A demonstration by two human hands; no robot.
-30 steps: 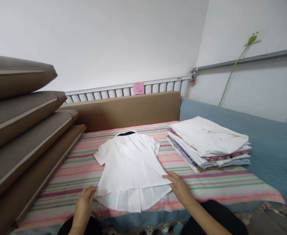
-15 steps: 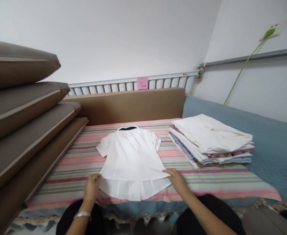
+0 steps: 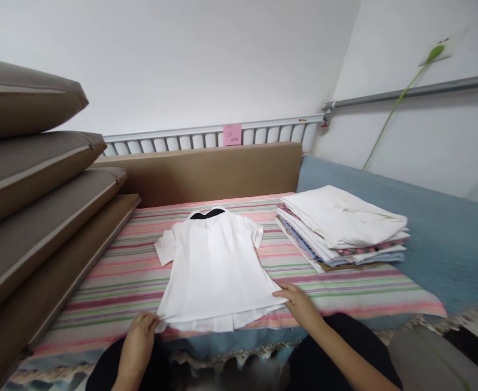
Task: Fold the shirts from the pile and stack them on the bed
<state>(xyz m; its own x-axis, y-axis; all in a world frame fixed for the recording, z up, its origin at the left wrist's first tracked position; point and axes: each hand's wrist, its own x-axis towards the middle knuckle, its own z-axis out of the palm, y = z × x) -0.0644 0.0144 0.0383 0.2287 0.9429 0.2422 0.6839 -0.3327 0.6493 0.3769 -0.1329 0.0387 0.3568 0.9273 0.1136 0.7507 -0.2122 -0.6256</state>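
A white short-sleeved shirt lies spread on the striped cloth, its collar with a black inside pointing away from me. My left hand pinches the hem at its near left corner. At the near right corner, my right hand grips the same hem between thumb and fingers. The upper layer of the shirt is drawn towards me, nearly covering the lower layer, whose edge shows beneath it. To the right sits a stack of folded clothes, with a white garment on top.
Brown-grey cushions are piled along the left side. A long tan cushion stands at the back before a white radiator bearing a pink note. Blue fabric covers the right side. A green cord hangs from a wall socket.
My left hand has moved nearer to me and to the left, pulling the upper hem down over the lower layer. The right hand still holds its corner. The view has shifted slightly.
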